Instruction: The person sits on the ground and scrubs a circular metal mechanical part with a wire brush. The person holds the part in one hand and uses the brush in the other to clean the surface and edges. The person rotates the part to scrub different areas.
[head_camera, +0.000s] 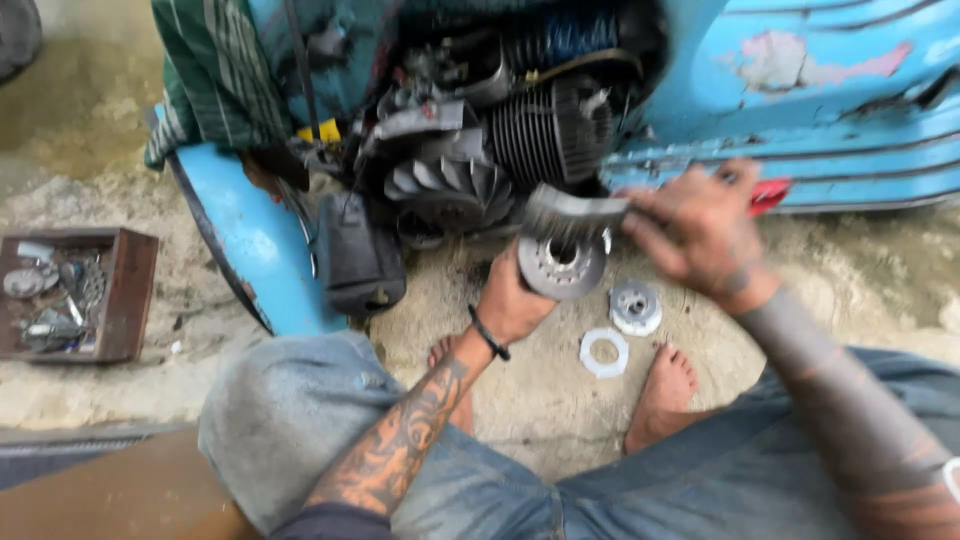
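Denim-clad knees (300, 420) are bent nearest the lens. A round metal clutch-like part (560, 268), already removed, is gripped by the left hand (512, 305) before the exposed scooter engine (500, 140); a wire brush (572, 213) is clasped by the right hand (700, 235). A white washer (604, 352) and a small hub (636, 306) lie unfitted on the ground.

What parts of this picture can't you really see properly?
Head view only:
- Right hand: motion-blurred; the grey ribbed piece it holds is smeared.
- Round toothed metal part: its left edge hidden by the left hand.
- Brown wooden tray: its contents too small to identify.
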